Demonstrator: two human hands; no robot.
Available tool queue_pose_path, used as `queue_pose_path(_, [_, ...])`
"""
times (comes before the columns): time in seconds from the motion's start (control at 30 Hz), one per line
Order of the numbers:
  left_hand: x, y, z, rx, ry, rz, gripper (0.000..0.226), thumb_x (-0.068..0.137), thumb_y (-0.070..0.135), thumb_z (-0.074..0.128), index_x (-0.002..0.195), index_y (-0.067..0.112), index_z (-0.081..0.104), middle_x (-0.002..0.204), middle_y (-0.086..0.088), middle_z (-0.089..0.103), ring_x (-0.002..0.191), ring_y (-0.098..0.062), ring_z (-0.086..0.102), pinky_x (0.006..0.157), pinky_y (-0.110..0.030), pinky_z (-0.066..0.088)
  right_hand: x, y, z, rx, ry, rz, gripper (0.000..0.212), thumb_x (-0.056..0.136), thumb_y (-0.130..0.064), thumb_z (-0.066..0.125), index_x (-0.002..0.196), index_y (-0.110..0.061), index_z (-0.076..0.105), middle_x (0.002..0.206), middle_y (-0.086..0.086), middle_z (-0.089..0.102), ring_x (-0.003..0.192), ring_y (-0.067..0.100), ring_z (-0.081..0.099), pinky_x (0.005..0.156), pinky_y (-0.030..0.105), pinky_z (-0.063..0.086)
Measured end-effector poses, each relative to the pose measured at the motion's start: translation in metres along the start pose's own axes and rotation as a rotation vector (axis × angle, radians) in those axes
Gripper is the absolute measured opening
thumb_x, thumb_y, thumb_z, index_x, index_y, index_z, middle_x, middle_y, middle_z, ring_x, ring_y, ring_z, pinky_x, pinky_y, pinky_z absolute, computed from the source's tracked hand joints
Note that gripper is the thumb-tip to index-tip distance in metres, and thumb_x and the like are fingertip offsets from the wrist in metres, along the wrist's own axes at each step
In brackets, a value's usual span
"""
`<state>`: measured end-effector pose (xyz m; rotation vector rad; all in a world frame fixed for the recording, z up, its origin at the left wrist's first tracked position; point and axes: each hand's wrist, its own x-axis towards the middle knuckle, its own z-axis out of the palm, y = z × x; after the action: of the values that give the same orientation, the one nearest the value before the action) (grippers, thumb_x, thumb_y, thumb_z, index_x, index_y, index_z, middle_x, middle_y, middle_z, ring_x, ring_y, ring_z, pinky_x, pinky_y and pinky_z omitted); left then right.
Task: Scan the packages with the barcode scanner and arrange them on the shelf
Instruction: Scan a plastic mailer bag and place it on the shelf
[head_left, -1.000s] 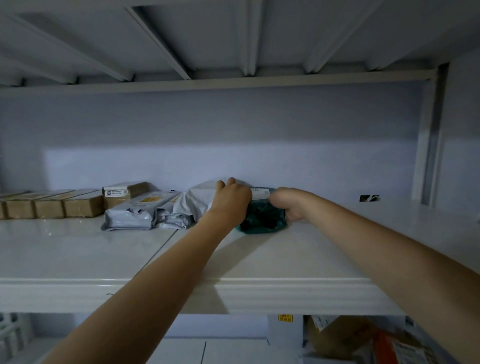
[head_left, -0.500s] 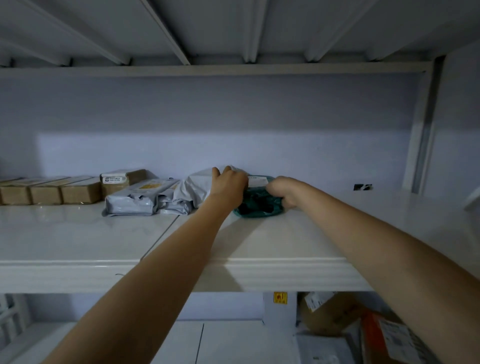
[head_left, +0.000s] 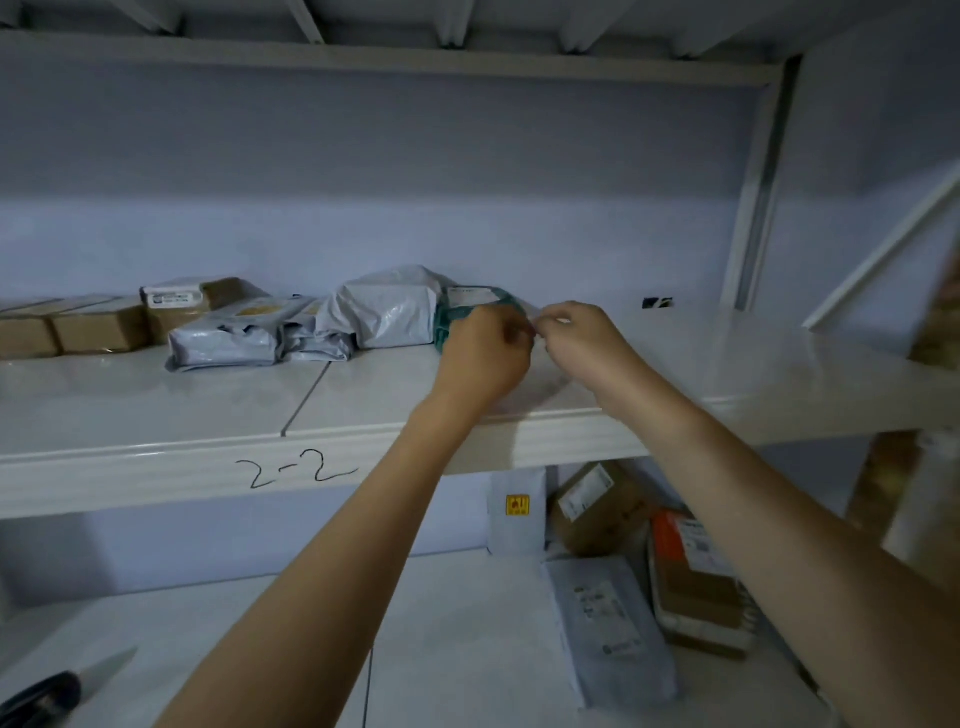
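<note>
A dark green package (head_left: 467, 306) with a white label lies on the white shelf (head_left: 519, 431) marked "2-2", pressed against a grey poly mailer (head_left: 384, 312). My left hand (head_left: 485, 353) is curled in front of the green package and hides its lower right part. My right hand (head_left: 582, 338) is just to the right. The fingertips of both hands meet in a pinch at the package's right corner. A dark object (head_left: 36, 696), possibly the scanner, lies at the bottom left on the lower shelf.
Further left on the shelf lie more grey mailers (head_left: 228, 338) and several brown boxes (head_left: 98, 327). The lower shelf holds a grey mailer (head_left: 608, 623), cardboard boxes (head_left: 696, 571) and a white box with a yellow sticker (head_left: 517, 509). A shelf post (head_left: 753, 182) stands at the right.
Both hands have drawn back from on top of the green package toward the shelf front and now pinch at its right corner. The view has tilted down, showing the lower shelf.
</note>
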<state>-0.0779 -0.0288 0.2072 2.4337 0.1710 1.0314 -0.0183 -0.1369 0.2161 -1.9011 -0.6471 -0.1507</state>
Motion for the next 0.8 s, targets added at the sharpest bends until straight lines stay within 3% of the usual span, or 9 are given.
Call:
queue_pose_path(0.1, [-0.023, 0.019, 0.005, -0.102, 0.006, -0.025, 0.026, 0.09, 0.009, 0.053, 0.101, 0.014, 0.076, 0.099, -0.003, 0.075, 0.093, -0.018, 0.067, 0.078, -0.023, 0.049, -0.028, 0.012, -0.018, 0.097, 0.023, 0.021, 0.026, 0.099, -0.023, 0.05, 0.116, -0.019, 0.069, 0.118, 0.002, 0.069, 0.105, 0.022, 0.066, 0.093, 0.04, 0.054])
queue_pose_path(0.2, [-0.051, 0.043, 0.005, -0.204, 0.031, -0.031, 0.029, 0.085, -0.002, 0.049, 0.086, 0.014, 0.074, 0.085, 0.0, 0.073, 0.08, -0.012, 0.065, 0.071, -0.02, 0.048, -0.058, 0.026, -0.041, 0.201, 0.048, -0.014, 0.024, 0.099, -0.013, 0.049, 0.102, -0.017, 0.073, 0.102, 0.002, 0.073, 0.092, 0.018, 0.072, 0.09, 0.039, 0.059])
queue_pose_path(0.33, [-0.1, 0.071, 0.024, -0.294, -0.194, 0.011, 0.038, 0.074, -0.011, 0.044, 0.071, 0.016, 0.071, 0.065, 0.007, 0.066, 0.068, -0.014, 0.062, 0.072, -0.025, 0.053, -0.101, 0.057, -0.071, 0.258, 0.043, -0.039, 0.037, 0.098, -0.007, 0.049, 0.077, -0.025, 0.074, 0.072, -0.009, 0.074, 0.073, 0.006, 0.071, 0.061, 0.017, 0.057])
queue_pose_path(0.43, [-0.128, 0.077, 0.055, -0.265, -0.326, -0.059, 0.037, 0.078, -0.012, 0.043, 0.078, 0.008, 0.074, 0.075, 0.0, 0.07, 0.075, -0.015, 0.064, 0.074, -0.021, 0.049, -0.123, 0.093, -0.073, 0.232, 0.013, 0.058, 0.04, 0.098, -0.007, 0.05, 0.072, -0.028, 0.072, 0.069, -0.011, 0.073, 0.068, 0.006, 0.07, 0.057, 0.018, 0.057])
queue_pose_path(0.57, [-0.156, 0.061, 0.097, -0.265, -0.391, -0.243, 0.037, 0.081, -0.009, 0.044, 0.087, 0.01, 0.075, 0.095, -0.012, 0.075, 0.089, -0.025, 0.068, 0.081, -0.028, 0.054, -0.134, 0.147, -0.061, 0.194, -0.024, 0.243, 0.036, 0.098, -0.009, 0.05, 0.074, -0.024, 0.072, 0.079, 0.001, 0.074, 0.069, 0.013, 0.072, 0.063, 0.028, 0.061])
queue_pose_path(0.63, [-0.167, 0.043, 0.118, -0.311, -0.413, -0.392, 0.034, 0.084, -0.005, 0.045, 0.086, 0.014, 0.072, 0.099, -0.014, 0.073, 0.089, -0.027, 0.067, 0.077, -0.03, 0.052, -0.135, 0.175, -0.051, 0.19, -0.041, 0.346, 0.03, 0.098, -0.011, 0.051, 0.079, -0.02, 0.072, 0.087, 0.007, 0.075, 0.081, 0.022, 0.073, 0.075, 0.037, 0.062])
queue_pose_path(0.73, [-0.178, 0.011, 0.15, -0.458, -0.429, -0.644, 0.025, 0.091, -0.001, 0.046, 0.099, 0.002, 0.07, 0.099, -0.02, 0.068, 0.076, -0.028, 0.059, 0.067, -0.031, 0.048, -0.132, 0.214, -0.033, 0.196, -0.081, 0.483, 0.019, 0.101, -0.02, 0.05, 0.102, -0.016, 0.069, 0.102, 0.01, 0.072, 0.09, 0.024, 0.069, 0.081, 0.038, 0.06])
queue_pose_path(0.8, [-0.18, -0.012, 0.169, -0.562, -0.446, -0.806, 0.024, 0.096, 0.001, 0.046, 0.112, -0.005, 0.064, 0.09, -0.019, 0.063, 0.065, -0.025, 0.054, 0.058, -0.028, 0.045, -0.127, 0.237, -0.023, 0.197, -0.089, 0.573, 0.026, 0.102, -0.026, 0.048, 0.113, -0.011, 0.066, 0.102, 0.011, 0.07, 0.091, 0.025, 0.067, 0.082, 0.036, 0.059])
